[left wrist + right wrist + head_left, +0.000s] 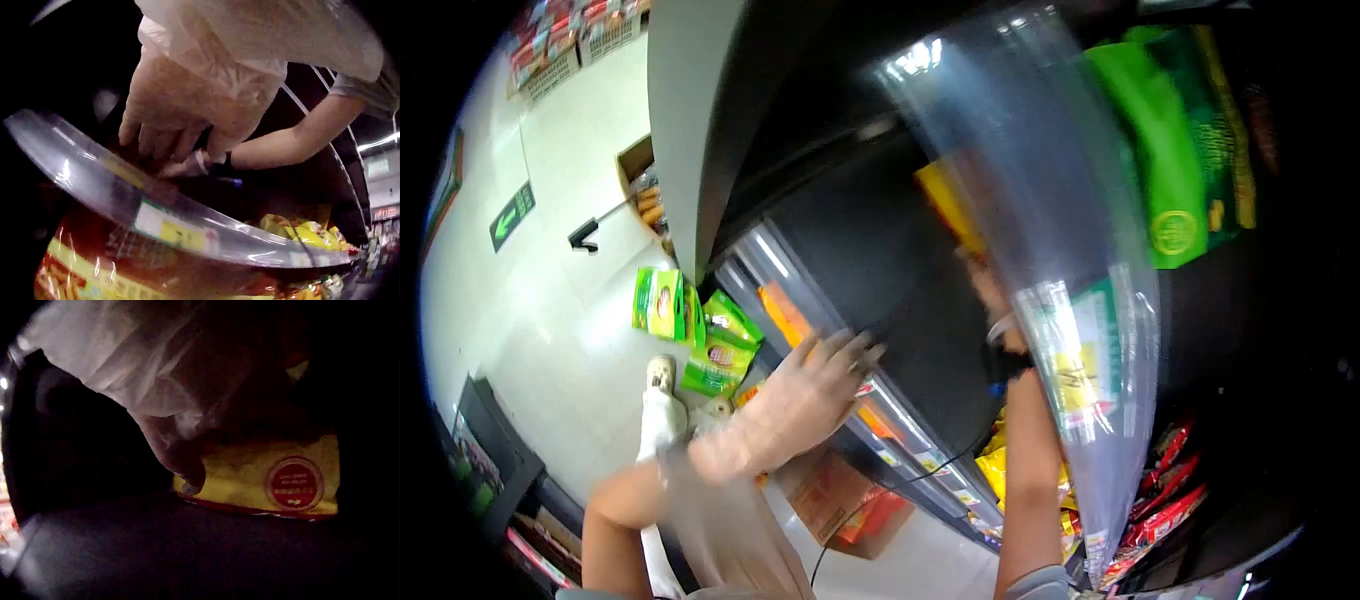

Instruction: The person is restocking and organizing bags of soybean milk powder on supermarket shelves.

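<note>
The right hand reaches in behind a clear plastic shelf strip and grips a yellow packet. In the right wrist view its thumb lies bent over the near end of the yellow packet, which bears a red round label; its other fingers are hidden in shadow and glove. The left hand, in a thin clear glove, hovers over the front edge of a dark shelf with fingers stretched and nothing held. In the left wrist view the left hand points its fingers down behind the price strip.
Green bags lie on the floor beside a shoe. An open carton stands below the shelf. Green packets hang at the upper right, yellow bags and red bags sit lower right. A thin cable crosses the shelf front.
</note>
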A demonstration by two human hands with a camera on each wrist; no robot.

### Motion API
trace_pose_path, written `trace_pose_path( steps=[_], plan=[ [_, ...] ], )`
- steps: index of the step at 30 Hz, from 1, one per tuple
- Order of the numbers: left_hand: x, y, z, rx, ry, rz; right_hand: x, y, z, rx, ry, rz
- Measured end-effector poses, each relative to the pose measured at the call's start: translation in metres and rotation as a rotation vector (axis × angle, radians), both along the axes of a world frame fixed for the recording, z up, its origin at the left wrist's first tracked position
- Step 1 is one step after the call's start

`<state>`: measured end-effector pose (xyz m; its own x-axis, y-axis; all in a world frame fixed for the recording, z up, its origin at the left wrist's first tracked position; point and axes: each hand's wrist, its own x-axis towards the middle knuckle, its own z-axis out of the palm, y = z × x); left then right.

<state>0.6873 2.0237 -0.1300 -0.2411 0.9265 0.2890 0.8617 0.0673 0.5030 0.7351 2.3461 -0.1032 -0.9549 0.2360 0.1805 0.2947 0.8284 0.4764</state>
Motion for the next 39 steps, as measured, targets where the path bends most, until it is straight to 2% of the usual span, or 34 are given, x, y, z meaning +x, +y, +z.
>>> trace_pose_path(
  steps=[3,5,7,11,12,14,15,19,20,21,23,24,25,27,29,31,32,33,34,35,37,39],
  plan=[
    [0.025,-0.053,0.007,-0.011,-0.267,0.052,0.053,-0.042,-0.005,-0.764,0.043,-0.313],
    [0.039,-0.077,0.010,-0.076,-0.313,0.113,0.088,-0.085,-0.005,-1.037,0.066,-0.458],
    [0.046,-0.091,0.013,-0.064,-0.335,0.124,0.082,-0.150,0.040,-1.037,0.167,-0.352],
    [0.058,-0.086,0.055,-0.111,-0.204,0.047,0.165,-0.196,0.001,-0.691,0.200,-0.297],
    [0.060,-0.078,0.062,-0.080,-0.263,0.036,0.181,-0.208,-0.015,-0.805,0.248,-0.403],
    [0.071,-0.071,0.098,-0.053,-0.274,0.013,0.206,-0.234,-0.025,-0.784,0.265,-0.498],
    [0.075,-0.063,0.093,-0.009,-0.274,-0.035,0.212,-0.247,-0.033,-0.763,0.218,-0.573],
    [0.096,-0.055,0.100,-0.026,-0.194,-0.166,0.228,-0.285,-0.059,-0.750,0.325,-0.543],
    [0.100,-0.054,0.096,-0.006,-0.170,-0.195,0.231,-0.295,-0.054,-0.762,0.393,-0.560],
    [0.098,-0.056,0.105,-0.102,-0.193,-0.205,0.229,-0.301,-0.055,-0.750,0.484,-0.541],
    [0.089,-0.062,0.093,-0.109,-0.217,-0.224,0.239,-0.315,-0.074,-0.967,0.834,-0.526],
    [0.079,-0.063,0.083,-0.067,-0.214,-0.237,0.244,-0.324,-0.083,-0.833,0.842,-0.603],
    [0.071,-0.069,0.089,-0.177,-0.236,-0.185,0.250,-0.338,-0.060,-0.903,0.859,-0.719],
    [0.049,-0.080,0.083,-0.194,-0.312,-0.131,0.277,-0.358,-0.107,-0.915,0.739,-0.800],
    [0.010,-0.090,0.061,-0.227,-0.402,-0.102,0.297,-0.394,-0.118,-0.904,0.671,-0.930],
    [-0.016,-0.100,0.064,-0.123,-0.499,-0.074,0.307,-0.429,-0.117,-1.001,0.601,-1.152],
    [-0.037,-0.105,0.057,-0.147,-0.419,-0.043,0.306,-0.447,-0.113,-0.993,0.753,-1.269],
    [-0.054,-0.108,0.049,-0.170,-0.338,-0.014,0.304,-0.463,-0.111,-0.996,0.762,-1.311],
    [-0.060,-0.110,0.056,-0.229,-0.371,0.025,0.304,-0.478,-0.110,-1.026,0.732,-1.409],
    [-0.061,-0.113,0.056,-0.186,-0.549,0.019,0.303,-0.494,-0.109,-1.058,0.699,-1.504],
    [-0.063,-0.116,0.068,-0.286,-0.354,-0.002,0.298,-0.524,-0.118,-1.055,0.654,-1.537],
    [-0.059,-0.115,0.062,-0.337,-0.418,-0.072,0.283,-0.541,-0.112,-0.998,0.757,-1.575]
  ],
)
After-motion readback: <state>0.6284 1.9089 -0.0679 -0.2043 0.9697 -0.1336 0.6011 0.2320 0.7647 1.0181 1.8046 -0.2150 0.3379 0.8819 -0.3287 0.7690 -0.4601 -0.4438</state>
